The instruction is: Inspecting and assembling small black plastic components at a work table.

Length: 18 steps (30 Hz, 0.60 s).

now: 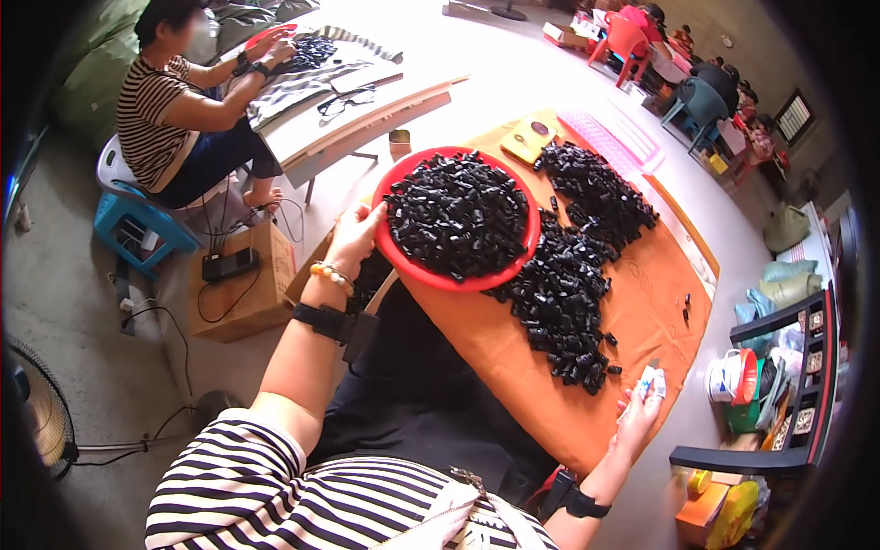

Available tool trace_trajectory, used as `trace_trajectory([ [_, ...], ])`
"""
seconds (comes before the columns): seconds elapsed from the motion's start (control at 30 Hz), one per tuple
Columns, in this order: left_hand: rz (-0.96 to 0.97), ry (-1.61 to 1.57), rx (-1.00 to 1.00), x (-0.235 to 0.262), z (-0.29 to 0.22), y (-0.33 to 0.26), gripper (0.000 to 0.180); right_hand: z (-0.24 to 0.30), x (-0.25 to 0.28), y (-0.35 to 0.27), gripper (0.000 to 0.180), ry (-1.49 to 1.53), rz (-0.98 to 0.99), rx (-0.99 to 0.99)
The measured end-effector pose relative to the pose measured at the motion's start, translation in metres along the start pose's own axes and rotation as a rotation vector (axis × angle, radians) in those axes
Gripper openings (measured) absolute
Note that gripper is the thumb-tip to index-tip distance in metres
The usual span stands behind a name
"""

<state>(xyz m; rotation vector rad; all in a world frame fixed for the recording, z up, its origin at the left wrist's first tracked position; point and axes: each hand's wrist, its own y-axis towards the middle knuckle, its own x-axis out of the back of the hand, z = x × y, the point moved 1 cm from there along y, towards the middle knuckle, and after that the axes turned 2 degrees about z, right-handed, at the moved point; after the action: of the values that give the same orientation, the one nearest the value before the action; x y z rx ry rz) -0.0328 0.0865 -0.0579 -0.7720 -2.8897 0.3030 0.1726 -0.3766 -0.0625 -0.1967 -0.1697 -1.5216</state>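
Note:
My left hand (356,240) grips the left rim of a round red basin (472,283), which is heaped with small black cylindrical parts (458,211). The basin is at the near left edge of a table under an orange cloth (449,335); whether it rests on the table I cannot tell. Beside it, loose piles of the same black parts (561,298) spread over the cloth. Near the table's right edge my right hand (634,420) is closed round a small white-wrapped tool (652,382) with a flat greyish tip. A few single parts (687,307) lie apart at the right.
A yellow item (528,139) and a pink plastic tray (612,137) are at the table's far end. A co-worker (174,110) sits at another table, far left. A cardboard box (240,289) and a fan (41,412) stand left, a black rack (811,367) right.

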Motion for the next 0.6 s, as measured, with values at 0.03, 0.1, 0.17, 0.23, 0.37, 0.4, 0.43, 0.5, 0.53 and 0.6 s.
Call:
trace_trajectory([
  [0.03,0.041,-0.093,-0.009,0.001,0.008,0.005,0.028,0.002,0.0,-0.001,0.05,-0.001,0.008,-0.01],
  [0.1,0.101,-0.149,0.03,0.002,0.009,0.002,0.026,0.006,0.001,-0.003,0.05,-0.009,0.006,-0.022],
  [0.17,0.203,-0.213,0.078,0.002,0.004,-0.005,0.019,0.009,0.0,-0.004,0.05,-0.005,0.021,-0.049],
  [0.23,0.217,-0.272,0.074,0.01,0.009,-0.009,0.015,0.012,0.0,-0.005,0.05,-0.011,0.015,-0.038],
  [0.37,0.225,-0.619,0.068,0.019,0.023,-0.024,0.018,0.008,-0.002,-0.004,0.049,-0.008,0.024,-0.036],
  [0.4,0.21,-0.691,0.068,0.017,0.021,-0.027,0.021,0.008,-0.001,-0.005,0.049,-0.012,0.026,-0.041],
  [0.43,0.219,-0.719,0.076,0.019,0.023,-0.025,0.028,0.009,-0.001,-0.005,0.048,-0.028,0.022,-0.034],
  [0.5,0.239,-0.726,0.181,0.02,0.013,-0.031,0.034,0.006,-0.001,-0.004,0.048,-0.032,0.02,-0.029],
  [0.53,0.227,-0.731,0.254,0.018,0.006,-0.035,0.035,0.007,-0.002,-0.004,0.048,-0.029,0.03,-0.018],
  [0.6,0.285,-0.793,0.175,0.009,0.012,-0.031,0.038,0.011,-0.009,-0.004,0.048,-0.052,0.011,-0.034],
])
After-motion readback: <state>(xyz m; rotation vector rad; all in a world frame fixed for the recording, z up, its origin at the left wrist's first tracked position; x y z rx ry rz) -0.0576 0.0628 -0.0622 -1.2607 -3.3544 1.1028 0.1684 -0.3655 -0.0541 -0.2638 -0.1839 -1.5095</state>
